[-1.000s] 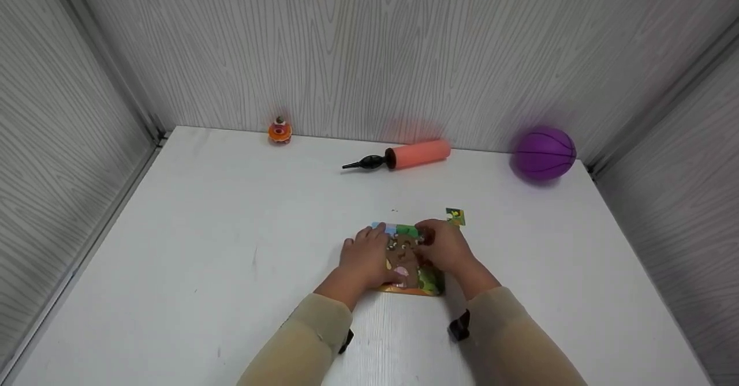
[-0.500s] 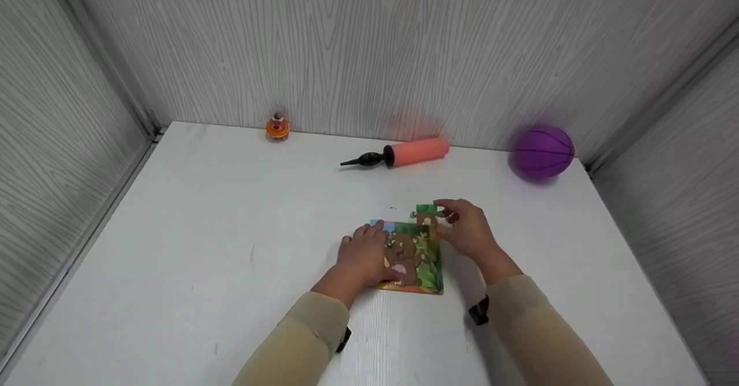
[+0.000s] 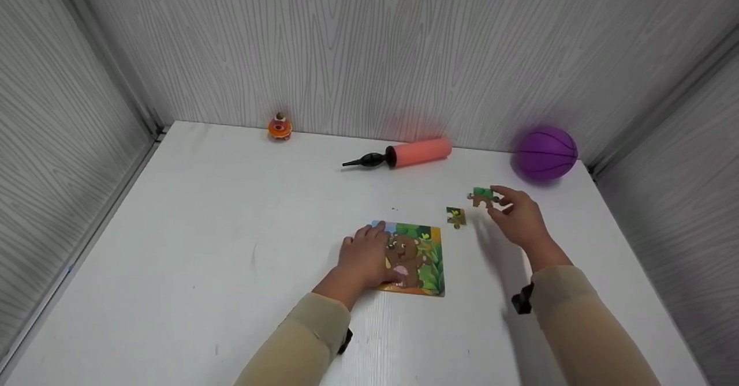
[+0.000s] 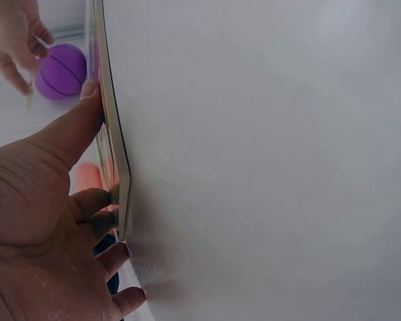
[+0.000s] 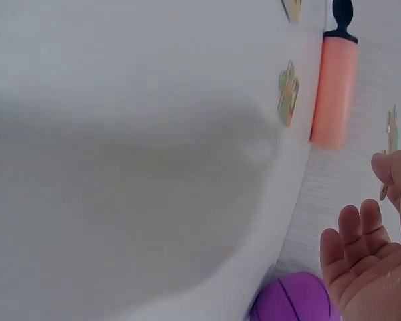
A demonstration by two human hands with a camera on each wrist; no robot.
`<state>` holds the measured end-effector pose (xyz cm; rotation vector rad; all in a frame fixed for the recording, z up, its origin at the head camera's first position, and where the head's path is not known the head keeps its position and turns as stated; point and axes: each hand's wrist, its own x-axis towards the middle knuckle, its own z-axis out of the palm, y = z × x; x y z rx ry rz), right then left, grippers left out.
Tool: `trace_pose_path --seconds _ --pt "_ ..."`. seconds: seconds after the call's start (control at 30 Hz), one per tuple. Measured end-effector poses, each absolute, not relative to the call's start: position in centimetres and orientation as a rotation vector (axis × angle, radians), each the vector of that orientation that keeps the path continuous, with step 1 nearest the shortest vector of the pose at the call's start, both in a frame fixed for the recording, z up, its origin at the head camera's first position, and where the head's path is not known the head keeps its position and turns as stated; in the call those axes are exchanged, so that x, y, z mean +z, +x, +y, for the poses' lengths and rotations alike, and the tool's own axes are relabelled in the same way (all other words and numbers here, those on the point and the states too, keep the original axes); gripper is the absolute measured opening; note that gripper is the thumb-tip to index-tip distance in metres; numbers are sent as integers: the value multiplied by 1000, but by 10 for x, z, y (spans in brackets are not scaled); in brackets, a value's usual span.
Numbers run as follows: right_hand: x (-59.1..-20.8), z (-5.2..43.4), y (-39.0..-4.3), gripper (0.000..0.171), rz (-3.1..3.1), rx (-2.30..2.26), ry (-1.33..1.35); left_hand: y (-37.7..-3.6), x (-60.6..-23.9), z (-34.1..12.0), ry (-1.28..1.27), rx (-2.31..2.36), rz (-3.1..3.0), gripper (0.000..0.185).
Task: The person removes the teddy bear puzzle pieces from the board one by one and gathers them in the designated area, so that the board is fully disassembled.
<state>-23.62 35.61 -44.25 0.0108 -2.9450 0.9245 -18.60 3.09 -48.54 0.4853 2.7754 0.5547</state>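
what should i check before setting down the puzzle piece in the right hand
1. Piece held firmly: the right hand pinches the green and brown puzzle piece at the fingertips, above the table. Ok.
2. Puzzle board steadied: the left hand rests on the left part of the bear puzzle. Ok.
3. Landing spot free: bare white table lies beneath the held piece. Ok.
4. Loose piece apart: the small yellow-green piece lies beside the board, untouched. Ok.
5. Purple ball close behind the right hand, apart from it. Ok.
6. Which slot the held piece came from: cannot tell.
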Motion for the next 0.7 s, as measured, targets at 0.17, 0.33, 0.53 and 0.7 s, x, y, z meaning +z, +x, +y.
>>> trace_pose_path --seconds 0.17,0.33,0.53,0.7 --pt "-452 376 -235 51 -3078 882 -106 -185 -483 29 480 572 2769 99" --pt "-465 385 -232 53 -3217 886 -181 -185 -482 29 487 601 2763 99" --pt "-469 385 -232 52 -3263 862 -187 -185 -484 29 484 617 2766 100" --pt "-470 383 -236 51 -3283 794 -173 -185 -485 29 481 604 2768 99"
